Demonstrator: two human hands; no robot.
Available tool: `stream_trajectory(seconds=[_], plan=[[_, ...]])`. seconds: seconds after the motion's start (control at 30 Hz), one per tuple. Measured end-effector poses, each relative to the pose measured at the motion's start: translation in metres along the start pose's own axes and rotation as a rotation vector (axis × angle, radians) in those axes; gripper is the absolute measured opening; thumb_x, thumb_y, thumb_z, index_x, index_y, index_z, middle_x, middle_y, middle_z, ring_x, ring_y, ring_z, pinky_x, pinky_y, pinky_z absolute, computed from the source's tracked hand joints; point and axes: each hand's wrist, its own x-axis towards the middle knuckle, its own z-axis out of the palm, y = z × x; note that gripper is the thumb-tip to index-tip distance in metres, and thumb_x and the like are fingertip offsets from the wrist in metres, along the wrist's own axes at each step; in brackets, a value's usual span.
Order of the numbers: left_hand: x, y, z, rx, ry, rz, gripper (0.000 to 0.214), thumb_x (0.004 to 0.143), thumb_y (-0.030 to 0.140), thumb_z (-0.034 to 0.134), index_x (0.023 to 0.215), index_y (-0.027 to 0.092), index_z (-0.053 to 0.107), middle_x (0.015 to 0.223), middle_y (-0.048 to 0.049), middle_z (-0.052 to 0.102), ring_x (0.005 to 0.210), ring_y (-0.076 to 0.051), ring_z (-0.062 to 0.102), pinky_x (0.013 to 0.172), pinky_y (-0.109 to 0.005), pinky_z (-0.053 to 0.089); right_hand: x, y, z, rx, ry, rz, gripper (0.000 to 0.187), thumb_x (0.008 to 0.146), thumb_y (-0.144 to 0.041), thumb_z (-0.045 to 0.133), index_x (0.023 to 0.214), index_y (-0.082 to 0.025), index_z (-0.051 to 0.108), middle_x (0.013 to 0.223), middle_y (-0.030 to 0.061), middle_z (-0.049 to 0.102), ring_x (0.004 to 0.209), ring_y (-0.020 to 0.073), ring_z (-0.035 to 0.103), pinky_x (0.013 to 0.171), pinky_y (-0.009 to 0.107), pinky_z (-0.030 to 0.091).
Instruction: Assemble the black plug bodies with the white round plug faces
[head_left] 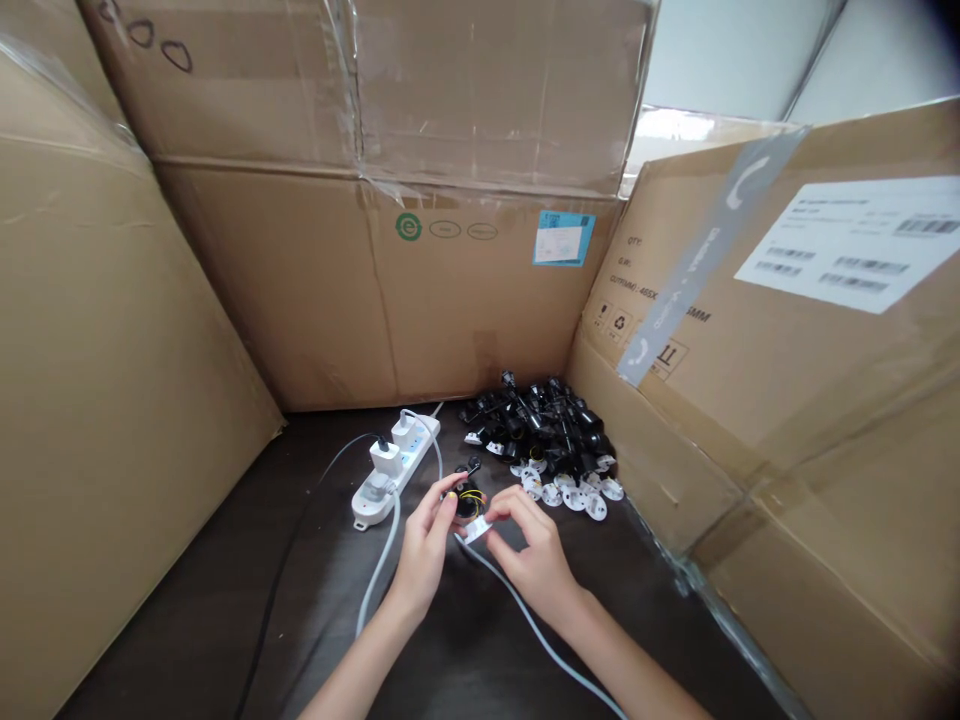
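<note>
Forearms (379, 645) reach in from the lower edge over a dark worktop (202, 620), a pale cable (529, 612) running between them. Ahead, the left hand (426, 540) is curled nearly closed, thumb and fingers around a small black housing (464, 507), its opening turned up, probably so that the yellow wires (472, 496) inside can be seen. The right hand (529, 540) has its thumb and fingertips brought together on the edge of a white piece (477, 530); that light pinch seems chosen to angle the piece without covering it. Both parts are held close together above the worktop, perhaps because the wires join them, though the joint is too small to make out.

Beyond the left hand lies a white power strip (413, 464) with plugs (385, 458) in it, set aside likely to leave room for the hands. Farther back on the right, a pile of black parts (555, 420) is heaped within reach, white discs (574, 498) along its near edge. Cardboard boxes (457, 320) stand behind and on both sides, and appear to keep the pile from spreading.
</note>
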Motion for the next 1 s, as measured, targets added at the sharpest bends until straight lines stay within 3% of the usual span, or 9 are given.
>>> stream_trajectory(seconds=[0.23, 0.4, 0.6, 1.0], plan=[[-0.0012, 0.0000, 0.0021, 0.052, 0.026, 0.022, 0.038, 0.085, 0.041, 0.046, 0.115, 0.019, 0.053, 0.121, -0.0068, 0.053, 0.095, -0.018, 0.057, 0.073, -0.024, 0.048, -0.0001, -0.0037, -0.0024, 0.061, 0.096, 0.054, 0.013, 0.073, -0.003, 0.053, 0.078, -0.015, 0.055, 0.104, 0.0063, 0.054, 0.091, 0.0137, 0.056, 0.083, 0.027, 0.045], [-0.0029, -0.0014, 0.0041, 0.072, 0.031, 0.030, 0.040, 0.084, 0.041, 0.046, 0.116, 0.018, 0.053, 0.124, -0.0074, 0.051, 0.098, -0.019, 0.055, 0.074, -0.025, 0.049, -0.0023, -0.0013, 0.0007, 0.117, 0.112, 0.108, 0.013, 0.075, -0.004, 0.053, 0.079, -0.016, 0.056, 0.094, 0.0043, 0.059, 0.091, 0.0145, 0.057, 0.080, 0.028, 0.047], [-0.0030, -0.0032, 0.0041, 0.097, 0.008, 0.025, 0.041, 0.084, 0.041, 0.046, 0.118, 0.019, 0.051, 0.119, -0.0067, 0.054, 0.085, -0.014, 0.057, 0.073, -0.024, 0.048, -0.0003, -0.0032, 0.0006, 0.095, 0.122, 0.055, 0.014, 0.076, -0.004, 0.053, 0.081, -0.017, 0.059, 0.088, 0.0031, 0.061, 0.085, 0.0132, 0.057, 0.076, 0.027, 0.047], [-0.0061, -0.0074, 0.0063, 0.177, -0.014, 0.048, 0.043, 0.085, 0.042, 0.043, 0.120, 0.019, 0.052, 0.117, -0.0068, 0.056, 0.086, -0.017, 0.056, 0.072, -0.025, 0.045, 0.0000, -0.0040, -0.0004, -0.027, 0.169, 0.016, 0.018, 0.080, -0.011, 0.058, 0.093, -0.021, 0.065, 0.081, 0.0007, 0.064, 0.076, 0.0116, 0.054, 0.073, 0.026, 0.044]])
